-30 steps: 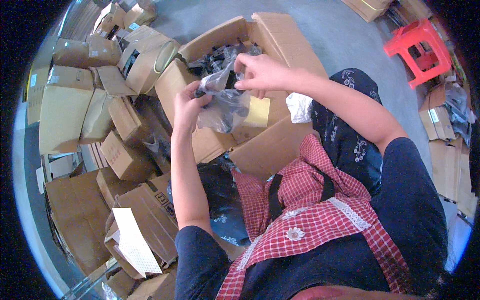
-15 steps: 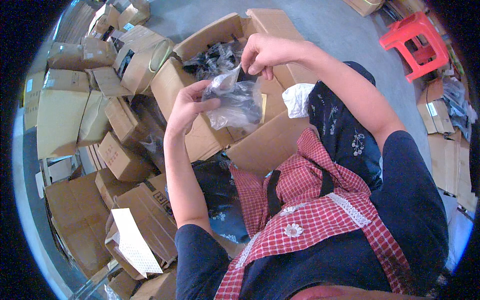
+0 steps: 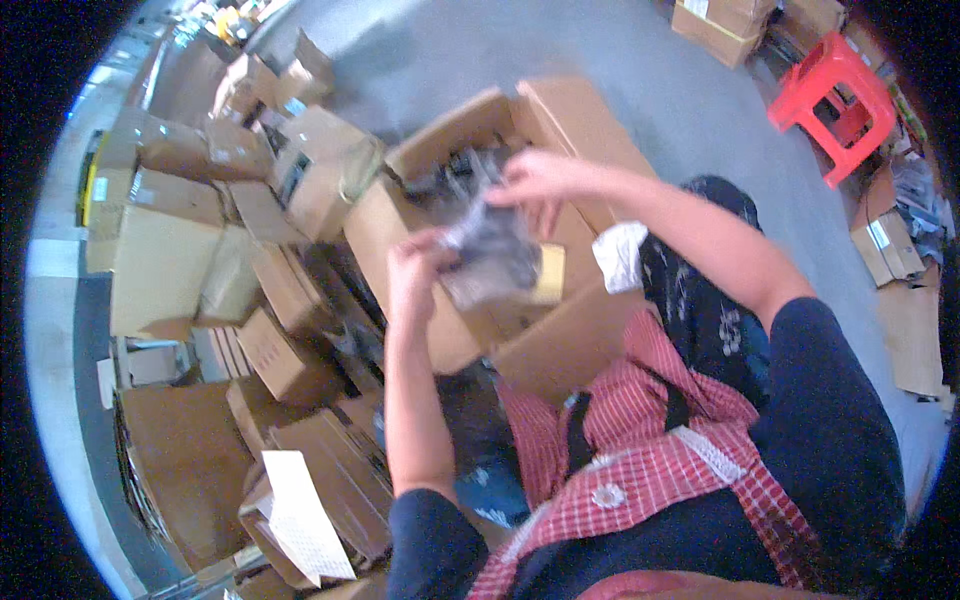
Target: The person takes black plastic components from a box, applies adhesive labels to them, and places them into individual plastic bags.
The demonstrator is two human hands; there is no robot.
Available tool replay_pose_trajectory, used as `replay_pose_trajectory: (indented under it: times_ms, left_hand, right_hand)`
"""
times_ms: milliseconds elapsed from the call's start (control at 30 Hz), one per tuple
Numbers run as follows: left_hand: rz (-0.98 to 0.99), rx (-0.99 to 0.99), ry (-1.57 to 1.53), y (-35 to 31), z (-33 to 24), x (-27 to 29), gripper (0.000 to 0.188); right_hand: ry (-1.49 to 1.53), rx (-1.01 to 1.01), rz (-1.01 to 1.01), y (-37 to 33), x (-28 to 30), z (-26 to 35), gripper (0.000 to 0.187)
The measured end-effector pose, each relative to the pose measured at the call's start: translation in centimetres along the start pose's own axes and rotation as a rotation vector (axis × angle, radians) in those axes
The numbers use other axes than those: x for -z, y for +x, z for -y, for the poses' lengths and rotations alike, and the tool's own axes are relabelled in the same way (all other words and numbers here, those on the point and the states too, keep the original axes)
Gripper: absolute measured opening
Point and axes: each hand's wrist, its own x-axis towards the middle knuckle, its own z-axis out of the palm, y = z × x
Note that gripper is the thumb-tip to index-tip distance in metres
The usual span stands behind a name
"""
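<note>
Left hand (image 3: 411,275) pinches the left side of a clear plastic bag (image 3: 492,262) with dark contents; right hand (image 3: 548,183) holds its far end, fingers narrow. Bag is above the open carton (image 3: 372,240). Risk: uneven pulling could tear the film, spilling contents.

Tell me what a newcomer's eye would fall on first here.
Probably the red stool, upper right on the grey floor. Near the centre, the left hand and right hand hold a blurred clear bag above an open cardboard box. At lower left, a white sheet stands out against brown cartons.
</note>
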Motion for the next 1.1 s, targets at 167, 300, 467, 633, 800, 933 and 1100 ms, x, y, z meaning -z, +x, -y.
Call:
replay_pose_trajectory:
  times_ms: [167, 300, 467, 633, 800, 933, 1100]
  left_hand:
    - [0.114, -0.034, 0.091, -0.7, -2.0, -0.6, 0.028]
    - [0.143, -0.014, 0.056, -0.9, -0.6, -0.5, 0.036]
    - [0.352, -0.014, -0.253, -0.7, -0.4, 0.9, 0.043]
    - [0.347, 0.115, -0.782, -0.3, -0.3, 0.3, 0.044]
    - [0.675, 0.248, -0.773, -0.2, 1.8, -4.0, 0.052]
    - [0.433, 0.197, -0.719, 0.0, 3.7, -4.4, 0.042]
    - [0.533, 0.212, -0.733, 1.6, 5.7, -5.2, 0.041]
  right_hand:
    - [0.069, 0.104, -0.020, 1.0, 0.4, -0.8, 0.044]
    - [0.053, 0.154, -0.083, 0.2, -1.4, -1.4, 0.043]
    - [0.090, 0.196, -0.039, -0.2, -1.2, -1.8, 0.037]
    - [0.212, 0.397, 0.020, -0.7, -0.4, -0.2, 0.028]
    - [0.189, 0.325, 0.004, -0.7, -0.8, 0.5, 0.036]
    - [0.019, 0.229, -0.010, -0.5, 0.0, 0.3, 0.044]
    - [-0.241, 0.205, -0.027, -0.5, -1.4, 0.3, 0.051]
